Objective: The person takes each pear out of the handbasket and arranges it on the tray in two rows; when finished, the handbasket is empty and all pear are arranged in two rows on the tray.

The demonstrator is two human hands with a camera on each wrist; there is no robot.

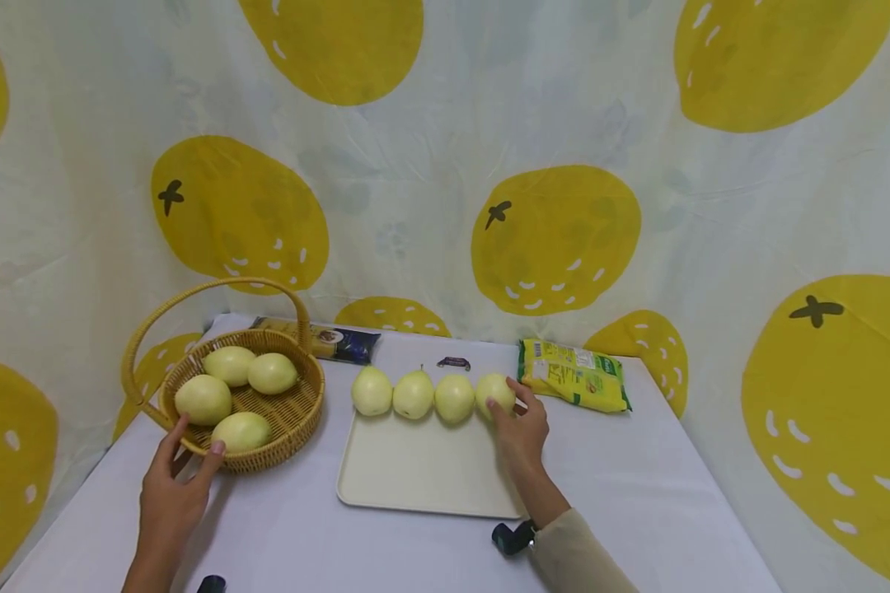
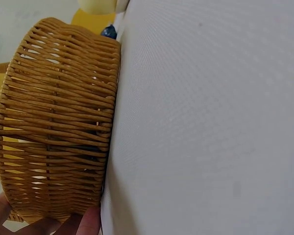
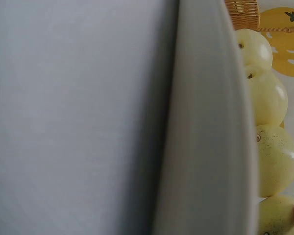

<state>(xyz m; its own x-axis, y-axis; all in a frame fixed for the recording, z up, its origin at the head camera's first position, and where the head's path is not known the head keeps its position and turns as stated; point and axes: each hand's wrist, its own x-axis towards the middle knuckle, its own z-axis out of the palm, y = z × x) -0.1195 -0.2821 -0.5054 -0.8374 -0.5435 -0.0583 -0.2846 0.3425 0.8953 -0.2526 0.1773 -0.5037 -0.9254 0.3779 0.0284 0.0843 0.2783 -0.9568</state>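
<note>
My right hand [image 1: 522,428]: thumb and fingers clamped on the end fruit [image 1: 493,391], at the far right of the tray [image 1: 430,478].
Row of fruits [image 1: 414,395]: three more pale ones, side by side along the tray's far edge, left of mine.
My left hand [image 1: 170,498]: gripping the wicker basket [image 1: 289,446], thumb at its rim, fingers against its woven wall.
Basket: left of the tray, four pale fruits [image 1: 203,400] inside.
Yellow packet [image 1: 574,375]: beyond the tray, to its right.
Dark packet [image 1: 352,344]: past the tray's far left corner.
</note>
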